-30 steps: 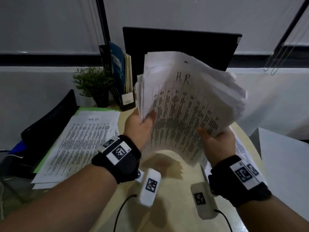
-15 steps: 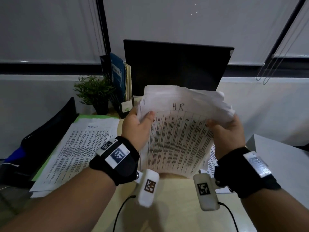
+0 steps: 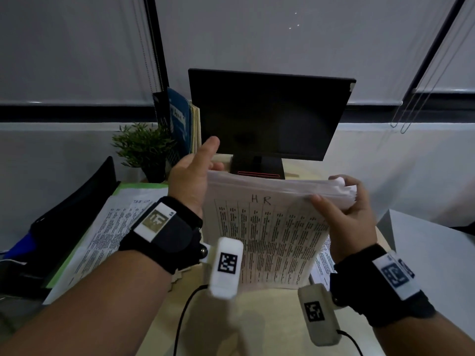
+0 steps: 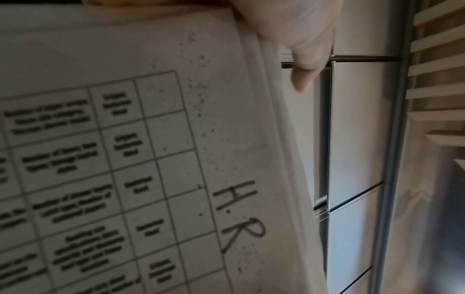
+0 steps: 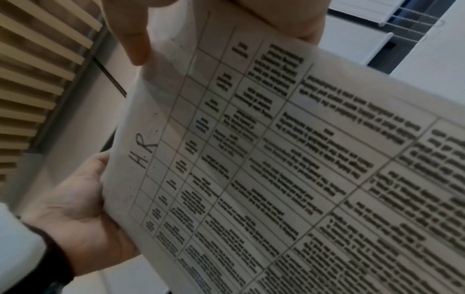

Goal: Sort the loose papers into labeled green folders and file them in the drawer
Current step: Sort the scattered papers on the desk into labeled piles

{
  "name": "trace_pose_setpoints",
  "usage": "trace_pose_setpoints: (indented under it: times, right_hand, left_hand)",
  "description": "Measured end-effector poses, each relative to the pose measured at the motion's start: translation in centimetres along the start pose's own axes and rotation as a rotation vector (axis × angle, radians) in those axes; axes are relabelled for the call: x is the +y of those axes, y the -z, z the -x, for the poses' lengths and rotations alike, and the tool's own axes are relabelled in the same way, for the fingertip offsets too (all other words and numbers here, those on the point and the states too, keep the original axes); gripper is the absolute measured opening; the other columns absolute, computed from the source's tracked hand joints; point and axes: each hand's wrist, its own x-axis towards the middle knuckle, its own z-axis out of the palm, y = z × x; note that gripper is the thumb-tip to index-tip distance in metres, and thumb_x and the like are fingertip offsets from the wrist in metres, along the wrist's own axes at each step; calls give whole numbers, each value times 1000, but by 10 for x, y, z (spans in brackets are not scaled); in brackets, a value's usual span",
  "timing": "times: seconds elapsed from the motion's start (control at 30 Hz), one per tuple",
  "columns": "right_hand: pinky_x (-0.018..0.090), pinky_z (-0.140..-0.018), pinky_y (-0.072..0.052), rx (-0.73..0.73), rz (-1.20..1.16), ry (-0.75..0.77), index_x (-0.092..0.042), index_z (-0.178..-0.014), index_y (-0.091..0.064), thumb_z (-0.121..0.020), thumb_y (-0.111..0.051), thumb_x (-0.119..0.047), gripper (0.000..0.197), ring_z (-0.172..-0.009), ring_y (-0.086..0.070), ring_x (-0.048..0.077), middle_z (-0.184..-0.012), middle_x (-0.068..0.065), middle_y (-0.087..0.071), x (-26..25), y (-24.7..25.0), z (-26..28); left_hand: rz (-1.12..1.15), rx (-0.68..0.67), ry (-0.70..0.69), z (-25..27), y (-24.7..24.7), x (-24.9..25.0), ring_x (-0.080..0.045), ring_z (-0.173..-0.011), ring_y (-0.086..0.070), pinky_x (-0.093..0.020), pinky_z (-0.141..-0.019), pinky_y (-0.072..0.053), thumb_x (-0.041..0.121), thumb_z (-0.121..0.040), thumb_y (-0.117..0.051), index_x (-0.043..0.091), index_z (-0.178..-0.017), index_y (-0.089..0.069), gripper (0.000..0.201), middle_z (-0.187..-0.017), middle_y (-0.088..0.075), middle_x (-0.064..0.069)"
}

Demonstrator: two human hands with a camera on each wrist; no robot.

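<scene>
Grey roller blinds hang behind a pale cream desk (image 3: 231,330), where a black monitor (image 3: 267,114) stands beyond the hands and a small green potted plant (image 3: 144,147) sits ahead and to the left of the left hand. Between the hands stands a thick stack of white printed papers (image 3: 267,232), held upright on its lower edge with the top sheet facing the person; that sheet carries a ruled table of small black text and a handwritten "HR" near its top edge. The right hand (image 3: 347,217) grips the stack's upper right corner, thumb across the front sheet and fingers curled behind. The left hand (image 3: 192,176) lies flat and wide against the stack's left edge, fingers straight, pressing rather than clasping. The sheet edges at the top look slightly ragged, so the step in hand seems to be squaring up the HR pile. Left of the left hand, another white printed sheet (image 3: 102,232) lies on a light green paper folder (image 3: 123,188). The next move probably calls for a green folder for the HR pile, then sliding the aligned stack in without letting sheets fan out. No drawer is visible.
</scene>
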Motion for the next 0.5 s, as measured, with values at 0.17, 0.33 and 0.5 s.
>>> trace_pose_setpoints:
  times: [0.17,0.33,0.5]
  right_hand:
    - [25,-61,-53,1,19,5,-43,-94,-51,-50,-79,-35,53,-77,-64,14,-96,0,-59,0,-1,5]
    - [31,-64,-53,1,6,-27,-25,-79,-69,-45,-84,-48,45,-72,-68,16,-76,-2,-70,4,5,-7]
    - [34,-63,-55,-32,-163,-72,-22,-85,-72,-39,-91,-49,57,-75,-69,22,-83,4,-72,3,20,-21]
  left_hand:
    - [-55,92,-28,-7,-3,-5,-25,-84,-61,-43,-84,-51,19,-80,-67,19,-73,-58,11,-76,-64,-2]
    - [189,-9,-107,-7,9,-13,-20,-89,-66,-47,-87,-55,50,-70,-75,21,-96,-53,44,-97,-69,-2]
    - [-383,-339,69,4,24,-45,-3,-87,-62,-22,-72,-53,21,-63,-82,26,-104,-60,47,-97,-66,7]
